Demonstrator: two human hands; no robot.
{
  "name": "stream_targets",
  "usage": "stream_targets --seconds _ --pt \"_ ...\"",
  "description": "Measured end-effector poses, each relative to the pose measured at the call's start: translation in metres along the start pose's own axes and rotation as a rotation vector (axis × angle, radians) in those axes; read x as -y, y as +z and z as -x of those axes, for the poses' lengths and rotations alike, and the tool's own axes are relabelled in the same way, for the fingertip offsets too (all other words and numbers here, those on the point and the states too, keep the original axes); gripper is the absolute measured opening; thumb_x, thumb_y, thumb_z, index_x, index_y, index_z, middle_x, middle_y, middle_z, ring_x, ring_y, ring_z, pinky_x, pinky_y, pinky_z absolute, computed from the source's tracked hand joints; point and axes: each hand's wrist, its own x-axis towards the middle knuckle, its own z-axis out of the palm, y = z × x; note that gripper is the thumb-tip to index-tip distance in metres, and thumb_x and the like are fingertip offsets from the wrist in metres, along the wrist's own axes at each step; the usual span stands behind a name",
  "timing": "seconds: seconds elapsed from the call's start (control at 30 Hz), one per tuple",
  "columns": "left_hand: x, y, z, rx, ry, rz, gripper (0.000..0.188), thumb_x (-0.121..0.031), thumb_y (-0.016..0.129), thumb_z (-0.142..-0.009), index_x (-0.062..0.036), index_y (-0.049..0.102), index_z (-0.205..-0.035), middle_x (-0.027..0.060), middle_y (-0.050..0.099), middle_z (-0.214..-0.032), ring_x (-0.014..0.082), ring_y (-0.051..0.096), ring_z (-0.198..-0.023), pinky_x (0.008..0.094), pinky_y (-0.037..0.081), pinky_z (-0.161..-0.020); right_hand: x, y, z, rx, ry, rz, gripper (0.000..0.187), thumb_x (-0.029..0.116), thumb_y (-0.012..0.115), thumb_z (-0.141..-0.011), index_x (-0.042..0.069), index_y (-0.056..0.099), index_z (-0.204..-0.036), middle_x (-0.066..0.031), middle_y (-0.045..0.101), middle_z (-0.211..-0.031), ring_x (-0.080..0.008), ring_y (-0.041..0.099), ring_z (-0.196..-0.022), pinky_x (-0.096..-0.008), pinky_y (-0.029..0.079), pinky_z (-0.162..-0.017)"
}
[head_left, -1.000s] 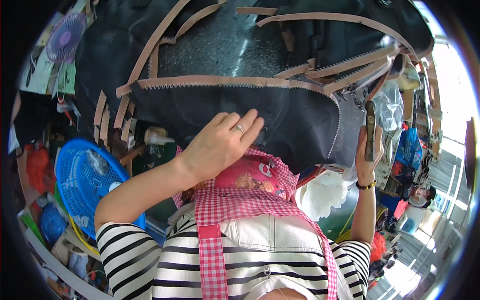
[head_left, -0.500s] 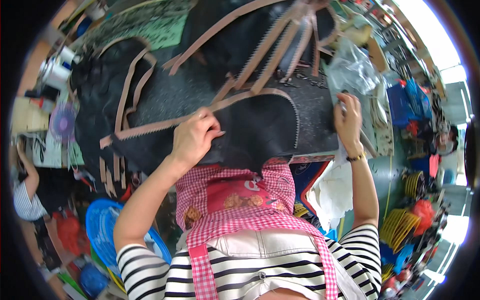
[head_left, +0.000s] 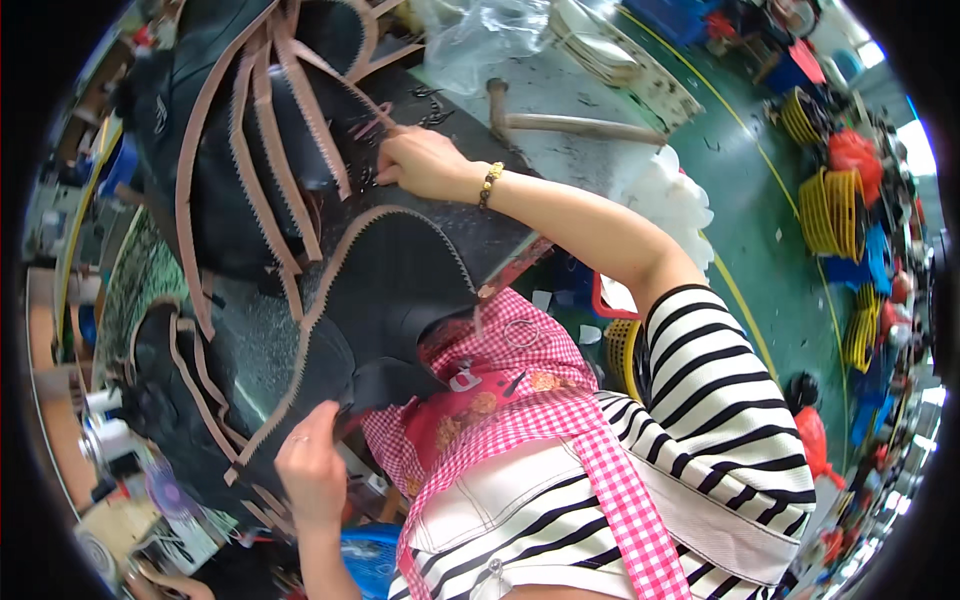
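Note:
A black leather-like panel (head_left: 385, 270) lies at the front of the dark work surface, its curved edge bordered by a brown strip with zigzag teeth. My left hand (head_left: 312, 465) pinches the panel's near edge, thumb and forefinger together. Across the surface, beyond the panel, my right hand (head_left: 425, 163) rests with its fingers drawn together and the tips pointing down. Whatever may be between those fingertips is too small to make out. Beside them lie several small dark metal pieces (head_left: 430, 108).
Brown toothed strips (head_left: 270, 150) hang over black material at the back left. More black pieces with strips (head_left: 185, 375) lie to the left. A hammer (head_left: 585, 128) and clear plastic (head_left: 480, 40) sit on the right. Yellow baskets (head_left: 832, 215) stand on the green floor.
The view has swung round. My right hand has left the hammer by the right edge and reached in to the small metal pieces. My left hand has moved down the panel to its near edge.

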Motion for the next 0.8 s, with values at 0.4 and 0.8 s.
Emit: stream_targets --seconds 0.4,0.8 --pt "0.102 -0.189 -0.247 -0.148 -0.126 0.894 0.030 -0.014 0.069 -0.087 0.0002 0.064 -0.114 0.0042 0.069 -0.092 0.0113 0.061 -0.075 0.0267 0.048 -0.066 -0.012 -0.056 0.011 0.261 0.328 -0.583 0.019 -0.002 0.067 -0.080 -0.007 0.068 -0.098 -0.0086 0.070 -0.077 -0.0132 0.064 -0.067 -0.0280 0.053 -0.063" --pt "0.050 -0.096 -0.207 -0.835 -0.057 0.095 0.041 -0.029 0.079 -0.081 -0.0027 0.061 -0.106 0.0106 0.066 -0.098 0.0205 0.064 -0.090 0.0352 0.051 -0.077 0.063 -0.084 0.045 0.155 0.240 -0.632 0.019 0.004 0.071 -0.084 0.000 0.071 -0.102 -0.0046 0.072 -0.085 -0.0094 0.065 -0.078 -0.0251 0.052 -0.073"
